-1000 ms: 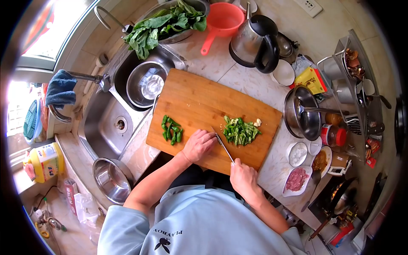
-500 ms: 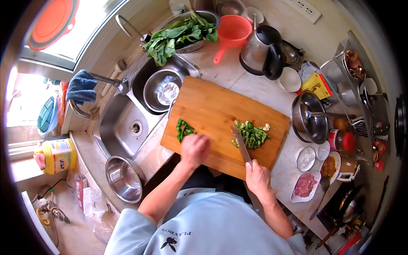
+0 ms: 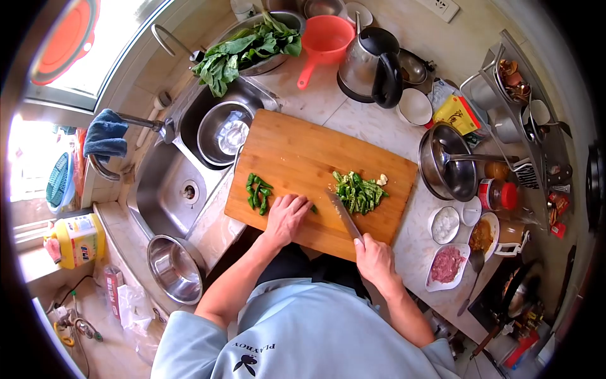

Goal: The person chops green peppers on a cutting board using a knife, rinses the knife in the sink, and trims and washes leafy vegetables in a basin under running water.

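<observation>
On the wooden cutting board (image 3: 303, 148), my left hand (image 3: 286, 218) lies with its fingers together over a green pepper piece (image 3: 314, 208), whose end shows past the fingertips. My right hand (image 3: 375, 258) grips the handle of a knife (image 3: 344, 216); its blade rests flat-side tilted beside the chopped green peppers (image 3: 358, 192). Whole pepper pieces (image 3: 258, 191) lie to the left of my left hand. Small garlic bits (image 3: 382, 179) sit at the right edge of the chopped pile.
A double sink (image 3: 167, 189) with a steel bowl (image 3: 221, 134) is at the left. Leafy greens (image 3: 246, 52), a red strainer (image 3: 327, 39) and a kettle (image 3: 372, 63) stand behind the board. Right of it are a metal bowl (image 3: 457, 174) and a dish of minced meat (image 3: 447, 265).
My left hand, blurred near the whole pepper pieces half a second ago, has come down on the board closer to the knife, with a green piece now under its fingers.
</observation>
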`<state>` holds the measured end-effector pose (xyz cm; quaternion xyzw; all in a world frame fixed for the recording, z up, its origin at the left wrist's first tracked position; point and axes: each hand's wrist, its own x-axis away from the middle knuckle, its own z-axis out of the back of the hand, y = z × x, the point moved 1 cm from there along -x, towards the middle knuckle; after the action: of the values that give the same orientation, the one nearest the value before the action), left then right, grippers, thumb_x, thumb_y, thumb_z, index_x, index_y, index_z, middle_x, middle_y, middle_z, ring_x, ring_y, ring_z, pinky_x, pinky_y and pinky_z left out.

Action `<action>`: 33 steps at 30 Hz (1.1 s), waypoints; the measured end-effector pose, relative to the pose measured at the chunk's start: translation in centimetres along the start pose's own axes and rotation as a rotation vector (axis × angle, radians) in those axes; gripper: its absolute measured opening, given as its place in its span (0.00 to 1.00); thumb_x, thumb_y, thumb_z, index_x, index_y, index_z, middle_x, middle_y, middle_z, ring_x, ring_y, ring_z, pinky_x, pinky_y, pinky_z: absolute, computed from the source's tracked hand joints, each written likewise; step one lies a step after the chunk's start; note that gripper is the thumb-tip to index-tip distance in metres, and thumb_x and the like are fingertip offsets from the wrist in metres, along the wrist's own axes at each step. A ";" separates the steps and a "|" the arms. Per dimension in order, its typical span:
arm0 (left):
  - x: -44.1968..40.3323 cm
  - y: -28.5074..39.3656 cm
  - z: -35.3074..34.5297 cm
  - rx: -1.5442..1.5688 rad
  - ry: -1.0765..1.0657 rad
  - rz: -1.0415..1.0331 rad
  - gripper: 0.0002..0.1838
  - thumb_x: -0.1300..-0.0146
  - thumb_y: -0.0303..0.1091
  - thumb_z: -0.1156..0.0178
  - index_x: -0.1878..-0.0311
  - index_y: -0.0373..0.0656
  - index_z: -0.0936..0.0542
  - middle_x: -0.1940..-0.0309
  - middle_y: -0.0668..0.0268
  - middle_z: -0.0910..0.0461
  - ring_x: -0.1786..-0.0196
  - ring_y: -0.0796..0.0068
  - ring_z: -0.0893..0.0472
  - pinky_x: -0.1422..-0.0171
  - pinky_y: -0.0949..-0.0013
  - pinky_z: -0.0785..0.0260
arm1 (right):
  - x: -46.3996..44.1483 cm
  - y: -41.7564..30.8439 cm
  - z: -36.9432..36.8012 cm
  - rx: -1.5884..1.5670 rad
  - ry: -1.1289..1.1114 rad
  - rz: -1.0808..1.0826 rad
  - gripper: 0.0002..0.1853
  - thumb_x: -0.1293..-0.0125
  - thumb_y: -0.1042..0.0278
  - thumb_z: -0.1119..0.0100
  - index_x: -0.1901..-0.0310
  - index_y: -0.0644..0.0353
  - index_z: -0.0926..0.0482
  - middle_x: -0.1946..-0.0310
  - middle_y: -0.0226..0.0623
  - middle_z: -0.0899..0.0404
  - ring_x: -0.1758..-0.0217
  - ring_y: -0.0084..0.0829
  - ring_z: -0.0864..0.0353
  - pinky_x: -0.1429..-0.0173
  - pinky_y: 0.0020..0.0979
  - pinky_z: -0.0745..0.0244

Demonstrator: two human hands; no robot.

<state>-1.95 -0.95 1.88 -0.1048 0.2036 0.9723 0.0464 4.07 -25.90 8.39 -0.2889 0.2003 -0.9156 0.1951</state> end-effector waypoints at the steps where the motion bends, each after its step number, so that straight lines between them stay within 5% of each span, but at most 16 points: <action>1: -0.3 -0.2 -0.3 0.043 0.005 -0.016 0.21 0.53 0.28 0.36 0.51 0.42 0.18 0.51 0.64 0.21 0.50 0.62 0.22 0.49 0.60 0.30 | 0.0 0.1 0.3 -0.011 0.021 -0.008 0.14 0.27 0.60 0.50 0.66 0.63 0.26 0.74 0.55 0.19 0.67 0.57 0.18 0.60 0.53 0.25; 5: -1.5 0.0 -0.9 0.169 0.028 -0.220 0.24 0.53 0.27 0.36 0.48 0.40 0.18 0.50 0.62 0.20 0.50 0.61 0.21 0.50 0.61 0.29 | -0.1 0.2 0.1 -0.018 0.027 0.005 0.14 0.27 0.61 0.50 0.66 0.63 0.27 0.75 0.55 0.20 0.68 0.57 0.18 0.61 0.53 0.25; 21: -1.2 -0.4 -2.2 0.264 0.100 -0.208 0.18 0.53 0.23 0.35 0.55 0.38 0.18 0.54 0.62 0.20 0.56 0.63 0.21 0.55 0.63 0.28 | 0.4 -3.1 -0.1 0.177 -0.088 0.071 0.12 0.27 0.63 0.52 0.64 0.62 0.27 0.75 0.52 0.19 0.70 0.55 0.17 0.66 0.52 0.22; 33: -0.3 -0.1 -1.4 0.245 0.116 -0.203 0.18 0.53 0.25 0.32 0.55 0.40 0.17 0.56 0.63 0.20 0.60 0.65 0.21 0.58 0.63 0.30 | -1.4 -1.7 -0.3 -0.031 -0.034 0.012 0.14 0.26 0.61 0.52 0.66 0.63 0.27 0.75 0.55 0.20 0.69 0.58 0.18 0.63 0.54 0.25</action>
<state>-1.42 -1.48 0.68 -0.1744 0.3112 0.9229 0.1450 4.54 -23.68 8.34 -0.3064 0.2130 -0.9061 0.1994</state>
